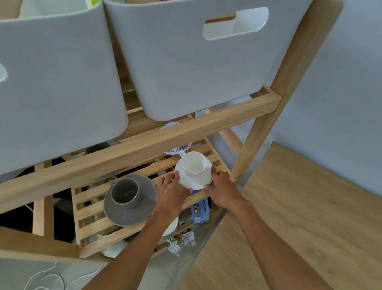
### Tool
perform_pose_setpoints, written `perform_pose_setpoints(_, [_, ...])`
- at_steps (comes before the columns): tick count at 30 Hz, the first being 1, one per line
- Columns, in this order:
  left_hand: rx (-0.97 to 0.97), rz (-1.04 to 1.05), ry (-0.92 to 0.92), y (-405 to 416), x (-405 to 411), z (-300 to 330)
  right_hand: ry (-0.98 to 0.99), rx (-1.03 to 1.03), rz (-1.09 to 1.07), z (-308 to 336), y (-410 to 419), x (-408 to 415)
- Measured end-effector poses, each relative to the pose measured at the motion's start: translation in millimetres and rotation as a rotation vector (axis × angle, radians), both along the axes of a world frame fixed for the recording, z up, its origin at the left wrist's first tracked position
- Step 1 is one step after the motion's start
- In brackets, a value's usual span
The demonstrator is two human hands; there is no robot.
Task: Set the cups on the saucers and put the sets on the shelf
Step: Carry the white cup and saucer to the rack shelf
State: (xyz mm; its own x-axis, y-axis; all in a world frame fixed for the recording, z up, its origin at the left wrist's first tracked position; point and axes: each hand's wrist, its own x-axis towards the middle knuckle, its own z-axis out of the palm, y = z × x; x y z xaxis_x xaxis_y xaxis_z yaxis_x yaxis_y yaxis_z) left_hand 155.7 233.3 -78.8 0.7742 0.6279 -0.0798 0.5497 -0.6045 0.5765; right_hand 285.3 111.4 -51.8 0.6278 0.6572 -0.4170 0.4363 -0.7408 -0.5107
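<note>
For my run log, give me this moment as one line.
step: shelving white set | left hand and right hand: holding white saucer | white cup: on saucer | grey set: on slatted shelf

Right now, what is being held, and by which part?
The white saucer carrying the white cup: left hand grips its left rim, right hand its right rim.
</note>
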Motion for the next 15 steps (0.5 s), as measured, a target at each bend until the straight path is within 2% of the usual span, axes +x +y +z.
perform_pose_setpoints(6, [0.175,-0.008,0.018,1.9,1.9,-7.4,-0.049,0.007,0.016,-5.4,1.0,5.4])
perform_pose_setpoints(15, [0.171,0.035,0.030,3.6,5.8,-10.2,-0.122,-0.014,0.030,-11.3,1.0,4.8])
